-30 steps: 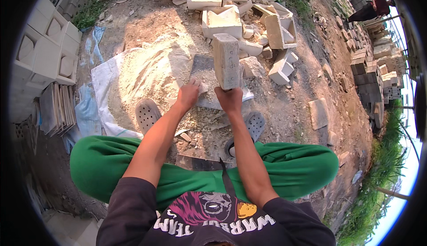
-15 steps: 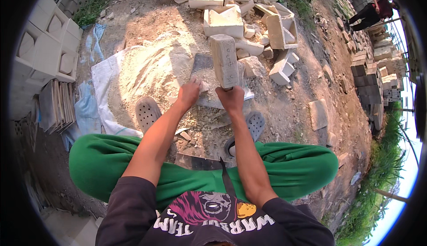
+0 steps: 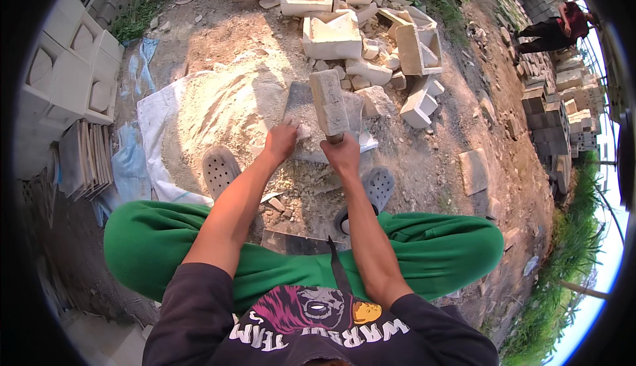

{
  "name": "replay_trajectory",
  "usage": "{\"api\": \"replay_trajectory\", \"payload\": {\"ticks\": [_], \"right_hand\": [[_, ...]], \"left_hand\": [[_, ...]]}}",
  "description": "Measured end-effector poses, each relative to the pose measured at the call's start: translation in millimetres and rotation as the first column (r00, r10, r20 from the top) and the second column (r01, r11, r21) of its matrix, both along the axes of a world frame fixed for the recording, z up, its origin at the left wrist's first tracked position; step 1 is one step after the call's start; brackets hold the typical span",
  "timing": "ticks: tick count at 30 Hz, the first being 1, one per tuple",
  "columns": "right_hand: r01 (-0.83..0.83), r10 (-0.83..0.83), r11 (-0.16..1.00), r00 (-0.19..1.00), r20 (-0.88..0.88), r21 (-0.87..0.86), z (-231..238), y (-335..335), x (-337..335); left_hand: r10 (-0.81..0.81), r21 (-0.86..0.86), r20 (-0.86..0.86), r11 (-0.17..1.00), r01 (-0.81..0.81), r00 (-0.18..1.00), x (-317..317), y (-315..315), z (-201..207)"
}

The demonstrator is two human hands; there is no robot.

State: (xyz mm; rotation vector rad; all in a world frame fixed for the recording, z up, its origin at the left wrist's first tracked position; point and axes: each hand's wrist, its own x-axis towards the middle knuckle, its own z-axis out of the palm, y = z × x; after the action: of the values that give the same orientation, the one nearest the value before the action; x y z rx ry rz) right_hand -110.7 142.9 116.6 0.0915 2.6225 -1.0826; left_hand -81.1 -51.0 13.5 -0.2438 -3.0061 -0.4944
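Sand-heaped sack (image 3: 165, 111); right hand (image 3: 342, 156) grips mallet (image 3: 329, 103).

Bare dirt ground (image 3: 437, 167). Sand heap (image 3: 212, 111) on white sheet (image 3: 149, 121) at 10 o'clock; broken blocks (image 3: 371, 35) at 12; flat slab (image 3: 474, 170) at 3.

Right hand (image 3: 342, 154) grips a handle, the long stone-grey hammer head (image 3: 329, 103) raised above a flat slab (image 3: 311, 111). Left hand (image 3: 281, 141) rests fingers on that slab's near edge. Sand heap (image 3: 212, 111) lies left, broken moulded blocks (image 3: 331, 35) beyond, grey clogs (image 3: 220, 169) either side.
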Motion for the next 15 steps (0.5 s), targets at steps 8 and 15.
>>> {"api": "replay_trajectory", "payload": {"ticks": [8,15], "right_hand": [[-0.047,0.048,0.999,0.994,-0.099,0.012,-62.4,11.8,23.2],[0.049,-0.065,0.996,0.971,0.232,0.078,-50.0,11.3,22.9]], "left_hand": [[-0.018,-0.026,0.079,0.999,0.021,0.997,-1.7,2.2,18.0],[-0.001,-0.048,0.005,0.999,0.001,1.000,2.4,-1.4,14.0]]}}
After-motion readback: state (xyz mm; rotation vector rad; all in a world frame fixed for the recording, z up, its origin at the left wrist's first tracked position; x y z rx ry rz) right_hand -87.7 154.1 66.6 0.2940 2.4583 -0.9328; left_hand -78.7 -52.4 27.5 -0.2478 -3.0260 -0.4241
